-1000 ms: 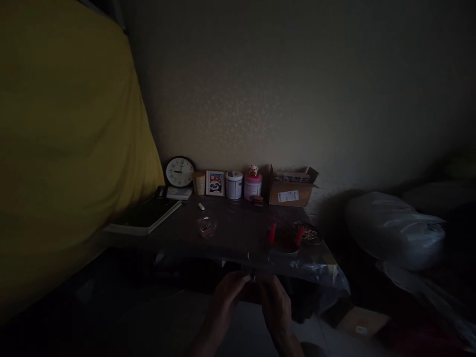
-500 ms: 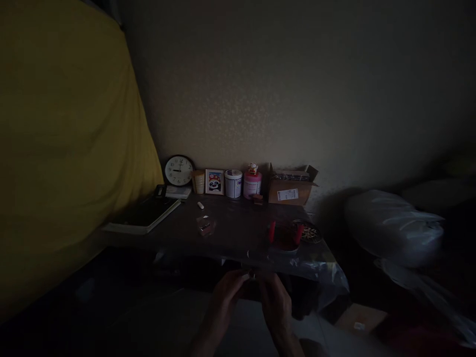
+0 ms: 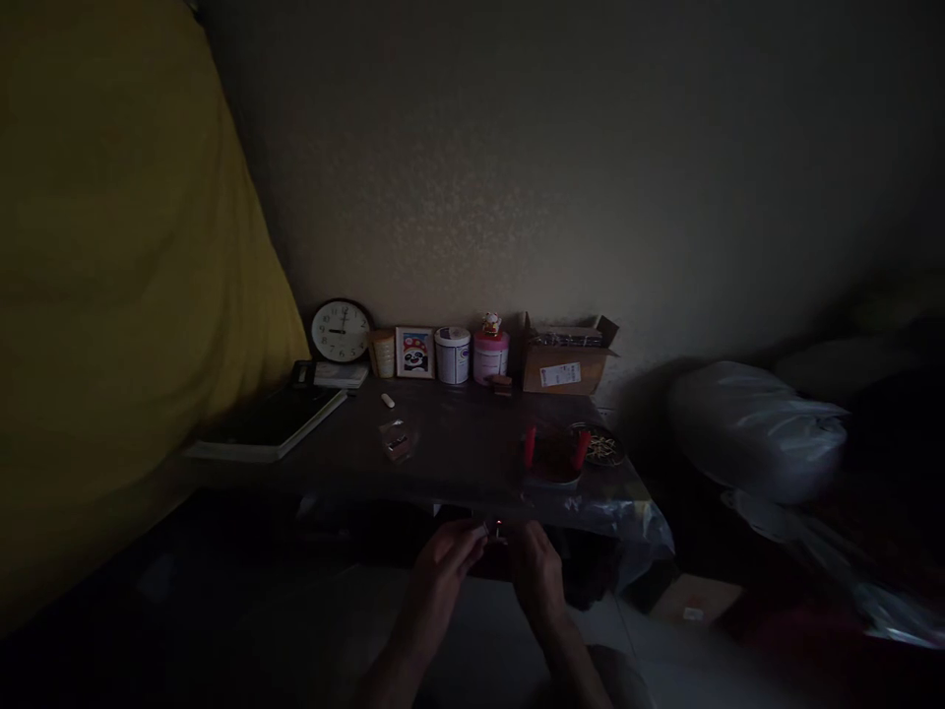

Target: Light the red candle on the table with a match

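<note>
In the dim head view, my left hand (image 3: 452, 551) and my right hand (image 3: 537, 569) face each other just in front of the table's near edge. Both are closed, with fingertips pinched. A small pale object (image 3: 484, 530) shows at my left fingertips. Between the hands is a thin, light match-like stick (image 3: 498, 534) with a tiny reddish glow at its top; which hand holds it I cannot tell. Beyond them, two red candles (image 3: 530, 448) stand upright on a dark tray (image 3: 553, 482). Beside it, a round dish (image 3: 618, 459) holds several pale matchsticks.
On the dark covered table (image 3: 458, 443) lie a small plastic-wrapped packet (image 3: 397, 445) and a big book (image 3: 270, 448). A clock (image 3: 341, 331), a picture frame (image 3: 415, 353), tubs (image 3: 453, 355) and an open carton (image 3: 565, 374) line the wall. A plastic bag (image 3: 757, 423) sits right.
The view has shifted, so the table items appear slightly farther left and higher. My hands remain close together, and a small reddish glow now shows between them.
</note>
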The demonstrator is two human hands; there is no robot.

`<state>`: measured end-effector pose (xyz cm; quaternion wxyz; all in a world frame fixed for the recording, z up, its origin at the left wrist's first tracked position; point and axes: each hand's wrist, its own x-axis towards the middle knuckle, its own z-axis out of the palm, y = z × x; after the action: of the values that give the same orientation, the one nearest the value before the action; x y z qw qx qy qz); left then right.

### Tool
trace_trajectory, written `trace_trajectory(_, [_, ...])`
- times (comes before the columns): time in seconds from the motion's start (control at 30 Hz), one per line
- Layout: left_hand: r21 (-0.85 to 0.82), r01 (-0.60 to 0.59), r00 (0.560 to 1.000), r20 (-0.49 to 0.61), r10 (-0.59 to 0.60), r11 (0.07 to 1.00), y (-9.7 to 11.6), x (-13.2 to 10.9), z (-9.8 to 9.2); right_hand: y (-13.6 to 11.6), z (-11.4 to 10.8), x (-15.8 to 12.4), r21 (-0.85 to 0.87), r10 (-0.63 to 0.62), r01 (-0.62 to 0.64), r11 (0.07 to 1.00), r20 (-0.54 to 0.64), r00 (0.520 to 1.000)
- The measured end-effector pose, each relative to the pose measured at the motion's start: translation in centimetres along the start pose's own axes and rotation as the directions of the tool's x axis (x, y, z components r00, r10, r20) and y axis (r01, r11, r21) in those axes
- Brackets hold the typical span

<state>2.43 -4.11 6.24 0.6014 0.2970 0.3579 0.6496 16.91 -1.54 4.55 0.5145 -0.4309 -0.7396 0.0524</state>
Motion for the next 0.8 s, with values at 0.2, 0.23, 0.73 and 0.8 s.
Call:
trace_trajectory(0.2, [0.015, 0.042, 0.999, -0.029, -0.041, 0.999, 0.3, -0.2, -1.8, 3.6, -0.1, 0.6, 0.045, 0.272, -0.269, 0.962, -0.155, 0.95])
trace_trajectory(0.23, [0.003, 0.046, 0.998, -0.048, -0.045, 0.999, 0.2, 0.0, -2.3, 3.6, -0.4, 0.8, 0.068, 0.296, -0.288, 0.955, -0.172, 0.94])
trace_trajectory(0.73, [-0.01, 0.088, 0.987, -0.133, -0.089, 0.996, -0.5, 2.1, -10.2, 3.5, -2.6, 3.3, 0.27, 0.417, -0.339, 0.901, -0.325, 0.849])
trace_trajectory(0.8, [-0.015, 0.084, 0.991, -0.104, -0.085, 0.996, -0.7, 2.0, -10.5, 3.1, -2.6, 3.4, 0.287, 0.424, -0.338, 0.896, -0.332, 0.842])
